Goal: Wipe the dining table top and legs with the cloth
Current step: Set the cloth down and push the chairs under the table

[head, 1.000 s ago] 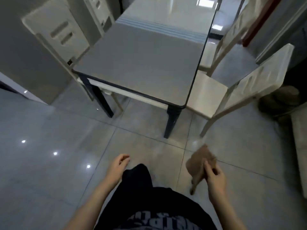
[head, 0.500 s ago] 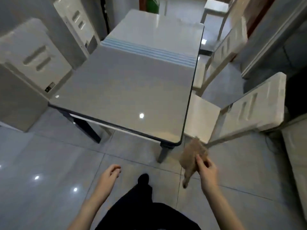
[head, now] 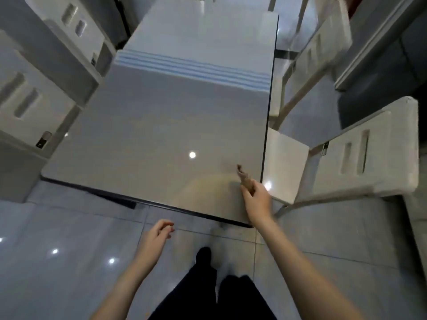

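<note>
2 hands: the right hand point(head: 256, 200) is over the near right corner of the table point(head: 150, 125); the left hand point(head: 158, 234) hangs low over the floor point(head: 69, 250), touching nothing.
Fingers: those of the right hand point(head: 250, 191) pinch the cloth; those of the left point(head: 166, 225) are loosely curled and hold nothing.
Cloth: the brown cloth point(head: 245, 179) sticks up from the right hand as a narrow bunched strip above the top; I cannot tell whether it touches the surface.
Progress: probably the very start, with top and legs both left to wipe.
Risk 1: a bunched cloth meets the top with little of its face, so it may leave streaks, and this glossy top would show them.
Risk 2: the chair point(head: 360, 155) stands with its seat just beside the right edge, so a wide sweep could knock it.
Risk 3: the legs are almost hidden under the top, and the chair crowds that side, so they are easily skipped.
Risk 4: the floor looks polished, so crouching for the legs could mean a slip.
</note>
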